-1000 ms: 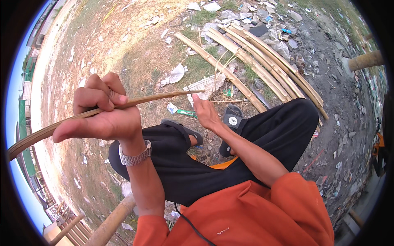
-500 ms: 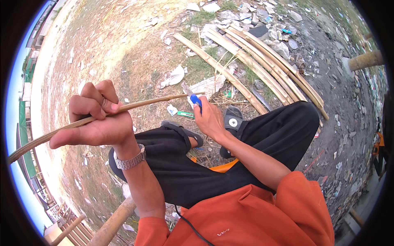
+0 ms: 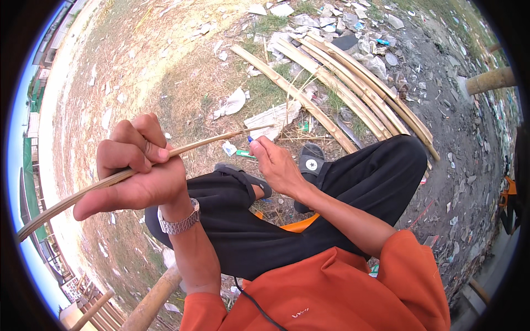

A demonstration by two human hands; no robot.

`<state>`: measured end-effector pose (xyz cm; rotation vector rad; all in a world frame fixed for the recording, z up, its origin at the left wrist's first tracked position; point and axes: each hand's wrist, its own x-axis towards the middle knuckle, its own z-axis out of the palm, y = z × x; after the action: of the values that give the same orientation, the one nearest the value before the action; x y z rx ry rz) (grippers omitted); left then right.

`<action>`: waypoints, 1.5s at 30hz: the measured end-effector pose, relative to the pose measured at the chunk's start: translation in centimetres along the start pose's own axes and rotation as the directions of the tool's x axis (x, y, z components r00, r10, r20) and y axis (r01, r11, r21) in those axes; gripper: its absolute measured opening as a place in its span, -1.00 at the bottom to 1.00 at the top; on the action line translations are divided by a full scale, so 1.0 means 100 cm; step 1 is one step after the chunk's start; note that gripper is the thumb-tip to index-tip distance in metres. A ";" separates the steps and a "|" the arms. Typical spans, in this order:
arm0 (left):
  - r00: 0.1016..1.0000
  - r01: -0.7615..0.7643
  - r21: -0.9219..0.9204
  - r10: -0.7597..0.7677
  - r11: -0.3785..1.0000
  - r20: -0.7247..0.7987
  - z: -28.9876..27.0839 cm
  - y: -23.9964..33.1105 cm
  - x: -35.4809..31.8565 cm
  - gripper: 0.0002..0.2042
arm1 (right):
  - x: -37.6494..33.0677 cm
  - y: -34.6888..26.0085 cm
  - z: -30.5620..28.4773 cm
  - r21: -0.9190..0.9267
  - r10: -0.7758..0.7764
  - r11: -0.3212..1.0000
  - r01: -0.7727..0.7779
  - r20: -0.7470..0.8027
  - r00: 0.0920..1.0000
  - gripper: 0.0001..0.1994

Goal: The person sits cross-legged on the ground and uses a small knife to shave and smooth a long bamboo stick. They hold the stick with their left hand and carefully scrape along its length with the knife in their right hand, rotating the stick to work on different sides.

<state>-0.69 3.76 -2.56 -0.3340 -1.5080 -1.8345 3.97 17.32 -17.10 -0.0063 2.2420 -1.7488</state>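
In the head view, the left hand (image 3: pixel 144 175) is gripping a slender bamboo strip (image 3: pixel 207 142), fingers curling over it, thumb extending below; the strip is slanting from the lower left to a thin tip just beyond the right hand (image 3: pixel 279 168). That hand is clasping a small blue object (image 3: pixel 250 139) (mostly hidden). The strip is looking light and springy, probably fragile toward its tip; the thicker middle is offering the surer hold.

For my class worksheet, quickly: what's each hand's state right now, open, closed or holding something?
Left hand: fingers closed, holding a thin wooden strip.
Right hand: closed on a small blue object, mostly hidden.
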 end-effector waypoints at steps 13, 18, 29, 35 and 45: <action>0.999 -0.016 -0.056 0.018 0.998 0.034 0.010 0.003 -0.007 -0.32 | 0.006 0.038 0.006 -0.020 0.098 0.995 -0.098 0.016 0.995 -0.55; 0.996 -0.016 -0.070 0.022 0.997 0.082 0.010 0.002 -0.008 -0.32 | 0.009 0.039 0.000 -0.017 0.076 0.997 -0.075 0.025 0.997 -0.53; 0.996 -0.001 -0.014 0.002 1.000 0.089 0.011 -0.001 -0.004 -0.31 | 0.020 0.069 0.011 -0.101 0.072 0.992 -0.079 -0.074 0.995 -0.53; 0.999 0.004 0.120 -0.009 0.993 0.041 0.021 -0.011 0.023 -0.33 | 0.042 0.072 0.005 -0.294 0.222 0.929 -0.223 -0.035 0.974 -0.54; 0.979 -0.004 0.072 -0.011 0.997 0.205 0.007 -0.015 0.018 -0.32 | 0.036 0.048 -0.007 -0.220 0.127 0.969 -0.115 0.043 0.991 -0.55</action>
<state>-3.13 3.84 -2.32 -0.4986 -1.7101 -1.7876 1.19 18.54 -22.30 0.0328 2.3280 -1.4177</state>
